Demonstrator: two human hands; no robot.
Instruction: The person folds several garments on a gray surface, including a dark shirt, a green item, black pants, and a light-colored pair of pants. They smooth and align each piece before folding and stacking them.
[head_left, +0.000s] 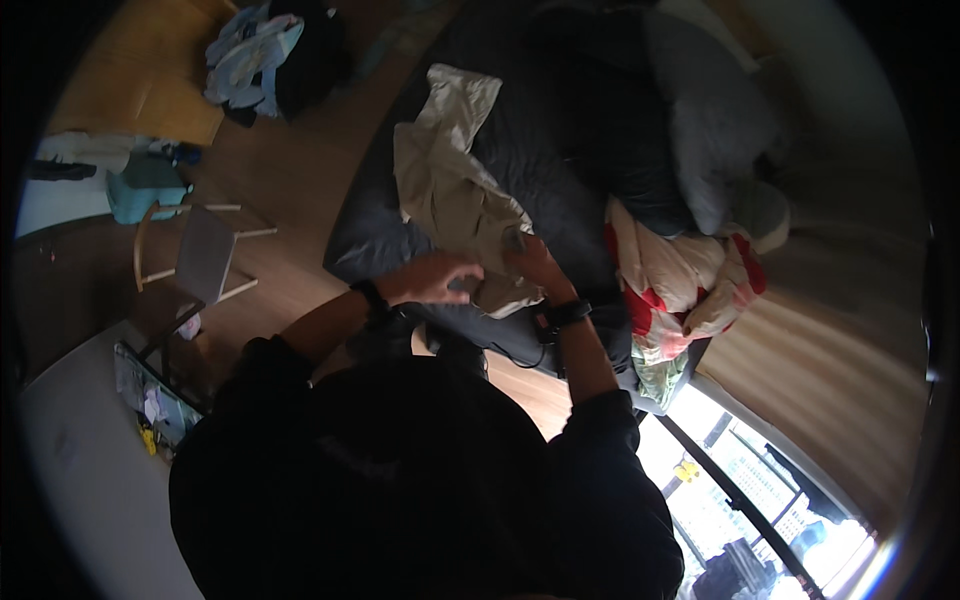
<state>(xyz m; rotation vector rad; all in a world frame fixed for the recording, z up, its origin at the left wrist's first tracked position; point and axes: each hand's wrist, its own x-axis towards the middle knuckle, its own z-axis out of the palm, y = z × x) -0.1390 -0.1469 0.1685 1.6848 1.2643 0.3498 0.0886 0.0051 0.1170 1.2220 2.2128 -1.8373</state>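
Observation:
A crumpled beige garment (442, 184) lies stretched out on the dark bedding (555, 142) of the bed before me. At its near left edge is my left hand (435, 277), its fingers curved and apart, with a gap visible between thumb and fingers. My right hand (541, 264) is on the garment's near right side, fingers bent into the cloth; its fingertips are partly lost in shadow. Between the two hands the near end of the cloth is bunched. Each wrist wears a dark band.
Right of the garment lies a cream and red quilt (667, 285), beside a grey pillow (697, 120). A chair (204, 251) and a teal suitcase (146, 187) stand on the left. Clothes (251, 64) are heaped at the far left. A window (742, 480) is at lower right.

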